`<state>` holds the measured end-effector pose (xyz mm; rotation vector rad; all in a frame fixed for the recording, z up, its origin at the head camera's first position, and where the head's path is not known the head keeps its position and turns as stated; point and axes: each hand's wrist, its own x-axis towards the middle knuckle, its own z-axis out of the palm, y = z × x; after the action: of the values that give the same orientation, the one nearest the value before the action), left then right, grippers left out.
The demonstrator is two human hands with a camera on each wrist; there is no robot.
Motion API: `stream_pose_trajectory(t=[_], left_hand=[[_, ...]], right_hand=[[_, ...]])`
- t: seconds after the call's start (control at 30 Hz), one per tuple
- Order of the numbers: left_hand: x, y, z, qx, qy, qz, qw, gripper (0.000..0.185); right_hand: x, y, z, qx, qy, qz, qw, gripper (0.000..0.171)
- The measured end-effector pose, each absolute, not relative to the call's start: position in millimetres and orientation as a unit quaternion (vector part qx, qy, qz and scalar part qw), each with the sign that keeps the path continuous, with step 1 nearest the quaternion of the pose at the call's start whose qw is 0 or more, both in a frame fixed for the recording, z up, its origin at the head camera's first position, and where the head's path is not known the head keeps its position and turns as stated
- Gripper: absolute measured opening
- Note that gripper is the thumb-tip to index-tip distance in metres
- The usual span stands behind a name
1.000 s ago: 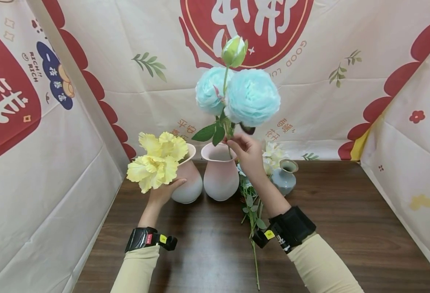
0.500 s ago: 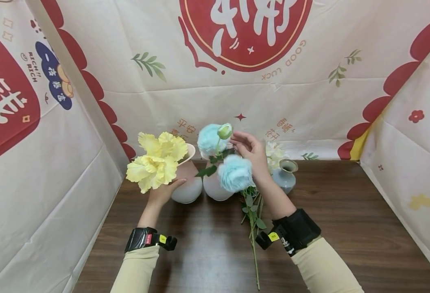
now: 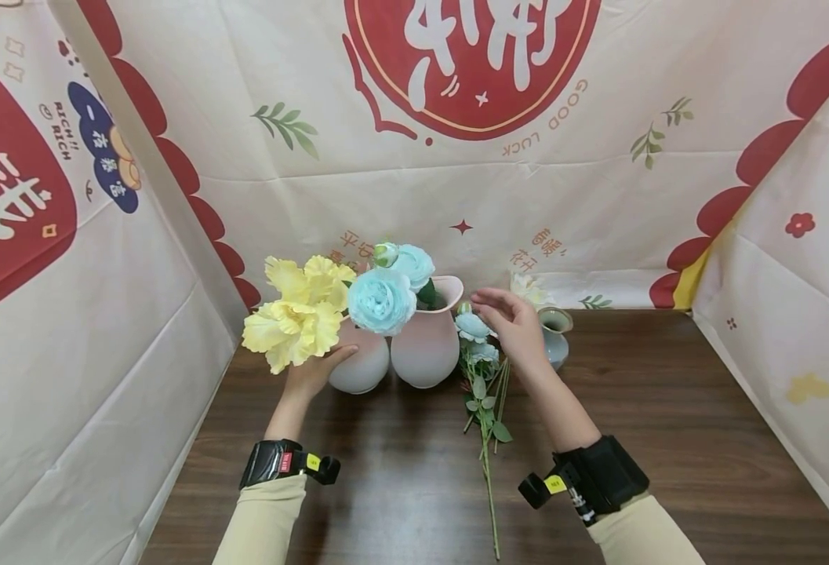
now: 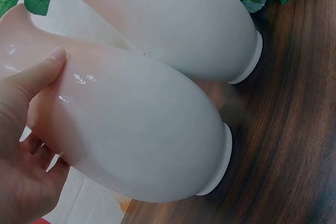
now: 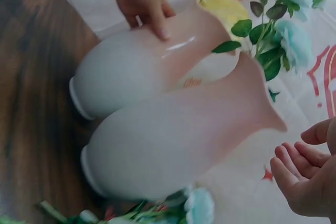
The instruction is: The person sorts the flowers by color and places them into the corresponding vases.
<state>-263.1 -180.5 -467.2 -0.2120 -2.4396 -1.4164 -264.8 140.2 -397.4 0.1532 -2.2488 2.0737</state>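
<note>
My left hand [image 3: 311,377] holds the left pink-and-white vase [image 3: 362,367], thumb on its front and the other fingers round its far side, as the left wrist view shows. Ruffled yellow flowers [image 3: 292,331] lean left out of that vase. Beside it stands a matching right vase [image 3: 424,355]. A spray of pale blue artificial flowers [image 3: 382,301] with a green bud rises from its mouth and tips left, overlapping the left vase's rim in the head view. My right hand [image 5: 307,174] is off the right vase's rim, fingers loosely bent, holding nothing.
More blue flowers [image 3: 474,326] with long green stems lie on the dark wooden table [image 3: 633,439], right of the vases. A small grey-blue vase [image 3: 555,342] and whitish flowers [image 3: 529,287] are partly behind my right hand. Printed cloth [image 3: 414,204] hangs behind and at both sides.
My right hand lowered the blue flower spray into the right vase, let go, and drew back to the right. The spray has swung over to the left. My left hand stayed on its vase.
</note>
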Motion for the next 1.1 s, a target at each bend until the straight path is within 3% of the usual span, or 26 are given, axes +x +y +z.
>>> stream_pose_trajectory(t=[0.73, 1.1], left_hand=[[-263, -182, -468, -0.081, -0.841, -0.510, 0.162, 0.083], [-262, -180, -467, -0.078, -0.841, -0.514, 0.149, 0.082]], right_hand=[[-231, 181, -464, -0.003, -0.736, 0.675, -0.040, 0.039], [-221, 196, -486, -0.055, -0.743, 0.657, -0.115, 0.043]])
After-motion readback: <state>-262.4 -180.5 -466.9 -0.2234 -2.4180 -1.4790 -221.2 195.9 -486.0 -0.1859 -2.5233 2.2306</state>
